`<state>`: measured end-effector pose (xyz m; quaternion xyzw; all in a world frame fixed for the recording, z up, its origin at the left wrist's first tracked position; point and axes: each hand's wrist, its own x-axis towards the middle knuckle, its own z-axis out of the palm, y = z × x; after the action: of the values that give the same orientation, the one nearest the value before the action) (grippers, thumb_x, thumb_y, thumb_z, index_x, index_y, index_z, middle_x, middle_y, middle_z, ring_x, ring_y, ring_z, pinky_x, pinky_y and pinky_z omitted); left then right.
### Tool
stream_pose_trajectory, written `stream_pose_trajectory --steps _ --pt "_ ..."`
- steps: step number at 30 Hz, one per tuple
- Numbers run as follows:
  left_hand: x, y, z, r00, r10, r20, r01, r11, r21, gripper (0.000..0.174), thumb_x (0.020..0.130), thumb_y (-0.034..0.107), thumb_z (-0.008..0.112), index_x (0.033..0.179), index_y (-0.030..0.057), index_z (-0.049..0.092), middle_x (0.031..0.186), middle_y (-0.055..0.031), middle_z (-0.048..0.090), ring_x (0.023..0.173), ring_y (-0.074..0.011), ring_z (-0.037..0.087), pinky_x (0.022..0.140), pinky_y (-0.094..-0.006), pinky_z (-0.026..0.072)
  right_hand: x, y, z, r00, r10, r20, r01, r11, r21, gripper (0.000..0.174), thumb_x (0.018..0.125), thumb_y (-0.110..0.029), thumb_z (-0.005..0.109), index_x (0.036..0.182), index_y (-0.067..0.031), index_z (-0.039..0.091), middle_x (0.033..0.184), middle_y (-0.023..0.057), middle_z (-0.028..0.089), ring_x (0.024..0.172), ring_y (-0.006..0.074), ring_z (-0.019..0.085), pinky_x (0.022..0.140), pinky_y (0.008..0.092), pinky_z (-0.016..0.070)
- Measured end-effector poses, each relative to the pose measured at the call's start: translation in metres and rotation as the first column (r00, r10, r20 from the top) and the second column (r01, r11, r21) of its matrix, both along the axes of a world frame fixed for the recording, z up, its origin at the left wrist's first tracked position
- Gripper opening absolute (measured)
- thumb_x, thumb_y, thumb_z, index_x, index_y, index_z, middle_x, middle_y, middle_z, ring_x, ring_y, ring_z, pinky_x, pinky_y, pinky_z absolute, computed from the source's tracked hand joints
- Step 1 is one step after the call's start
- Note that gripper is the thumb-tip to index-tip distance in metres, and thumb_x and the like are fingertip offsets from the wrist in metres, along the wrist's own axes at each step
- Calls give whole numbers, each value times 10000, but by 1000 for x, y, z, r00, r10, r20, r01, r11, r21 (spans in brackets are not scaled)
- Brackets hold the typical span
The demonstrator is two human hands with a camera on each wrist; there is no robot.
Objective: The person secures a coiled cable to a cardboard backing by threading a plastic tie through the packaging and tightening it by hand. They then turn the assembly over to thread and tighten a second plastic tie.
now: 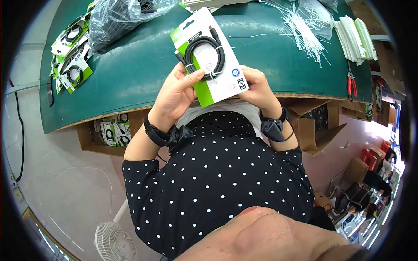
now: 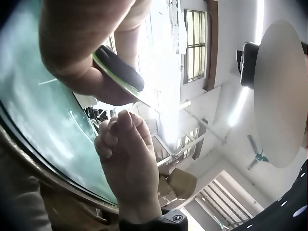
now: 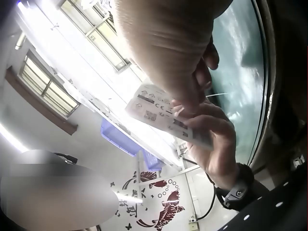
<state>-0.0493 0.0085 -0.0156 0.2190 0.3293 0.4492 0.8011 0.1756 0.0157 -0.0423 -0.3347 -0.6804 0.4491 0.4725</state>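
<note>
A white and green card point(image 1: 230, 65) with a coiled black cable point(image 1: 204, 54) on its front is held up over the table edge. White ties cross the coil at several spots. My left hand point(image 1: 176, 93) grips the card's lower left side, thumb on the front by the coil. My right hand point(image 1: 259, 89) pinches its lower right edge, most fingers behind it. In the left wrist view the card is edge-on in the left hand point(image 2: 86, 48), the right hand point(image 2: 130, 163) close by. The right wrist view shows the card's printed back point(image 3: 156, 113) beside the right hand point(image 3: 168, 48).
On the green table point(image 1: 130, 82) lie packaged cables point(image 1: 74, 74) and a grey plastic bag point(image 1: 115, 26) at left. White zip ties point(image 1: 305, 30), stacked cards point(image 1: 350, 41) and red-handled pliers point(image 1: 352, 85) are at right. Cardboard boxes point(image 1: 322, 130) stand below the table edge.
</note>
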Motion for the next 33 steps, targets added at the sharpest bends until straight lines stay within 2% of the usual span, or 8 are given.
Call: stream_pose_trajectory --steps 8,11,15,18,23,26,31,33 --pt "0 0 -5 967 -92 238 133 978 -163 449 945 34 659 1353 43 472 1253 -113 631 1149 -220 646 1000 -417 549 9 19 -1 964 -114 239 -2 899 437 183 743 13 733 896 41 636 799 112 595 675 236 572 624 329 468" --pt "-3 0 6 986 134 -94 -130 990 48 473 909 -22 685 1338 25 489 1236 -120 642 1128 -221 653 999 -399 541 8 12 0 961 -93 261 -19 916 400 168 765 -2 747 893 37 646 789 89 597 672 184 566 613 305 456" --pt "-3 -1 1 926 257 -276 -175 941 290 478 876 -63 708 1307 4 514 1227 -127 651 1107 -210 656 990 -369 534 8 -11 -2 992 83 100 -64 982 -180 166 871 5 709 1032 45 698 989 65 699 906 130 648 759 282 529" --pt "-4 -4 -6 931 232 -281 -157 952 264 477 862 -67 724 1291 -8 523 1229 -129 652 1105 -201 652 985 -356 529 15 -18 -9 979 172 -112 -205 789 -579 165 916 10 682 1075 49 691 1016 67 702 931 108 637 765 256 526" --pt "-5 -2 -6 932 137 -335 -78 980 184 496 851 -46 749 1290 -19 521 1223 -131 651 1110 -195 646 989 -349 522 25 -14 -12 958 165 -236 -281 715 -641 211 878 -94 765 1011 49 684 899 42 670 815 83 609 689 236 494" --pt "-4 -1 -3 943 92 -321 -43 987 158 513 843 -29 764 1293 -24 518 1218 -127 651 1115 -193 643 990 -346 520 35 7 4 998 41 50 -20 932 -362 268 919 -19 703 1170 60 654 1050 101 699 974 134 645 820 247 515" --pt "7 -1 -3 946 49 -322 21 977 211 528 837 -14 770 1298 -24 514 1207 -122 650 1095 -180 646 974 -333 526 -5 9 27 971 -196 -140 115 887 -447 276 903 -57 723 1169 3 680 1037 76 695 987 164 639 886 314 503" --pt "8 -1 -4 936 24 -351 55 975 215 529 837 -16 764 1302 -23 513 1206 -120 651 1086 -175 648 967 -329 529 -17 13 37 874 -452 179 400 878 262 268 863 -91 750 1125 -46 717 1026 48 689 997 192 626 916 352 474"
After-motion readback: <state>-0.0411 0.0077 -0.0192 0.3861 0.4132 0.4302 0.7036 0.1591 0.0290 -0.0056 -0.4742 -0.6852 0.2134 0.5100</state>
